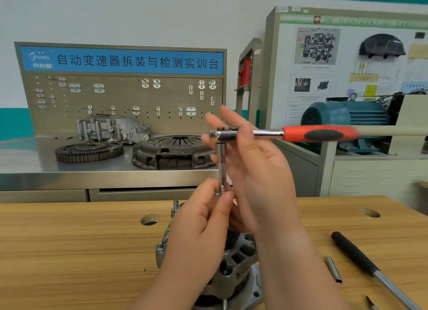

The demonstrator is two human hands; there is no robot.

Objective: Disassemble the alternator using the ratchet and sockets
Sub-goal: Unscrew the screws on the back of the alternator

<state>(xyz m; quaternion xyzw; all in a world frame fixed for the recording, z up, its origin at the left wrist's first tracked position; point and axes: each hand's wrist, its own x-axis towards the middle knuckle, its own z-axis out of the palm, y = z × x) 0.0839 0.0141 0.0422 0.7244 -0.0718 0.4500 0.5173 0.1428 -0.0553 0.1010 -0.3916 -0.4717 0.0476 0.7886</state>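
Note:
A grey alternator (pixel 234 261) stands upright on the wooden bench (pixel 69 251), largely hidden behind my hands. Above it I hold a ratchet (pixel 319 133) with a red and black handle, level and pointing right. A long chrome socket extension (pixel 221 166) hangs straight down from the ratchet head. My left hand (pixel 203 219) pinches the lower end of the extension. My right hand (pixel 250 161) is behind the ratchet head, fingers spread and mostly straight, steadying the head and neck. The extension's tip is hidden by my left fingers.
On the bench at the right lie a loose chrome socket (pixel 333 270), a black-handled bar (pixel 361 256) and a small tool tip (pixel 370 304). Round holes (pixel 149 219) pierce the benchtop. Behind stand a steel table with a flywheel (pixel 89 151), a clutch cover (pixel 171 152), a gearbox housing (pixel 111 129), and a blue motor (pixel 342 115).

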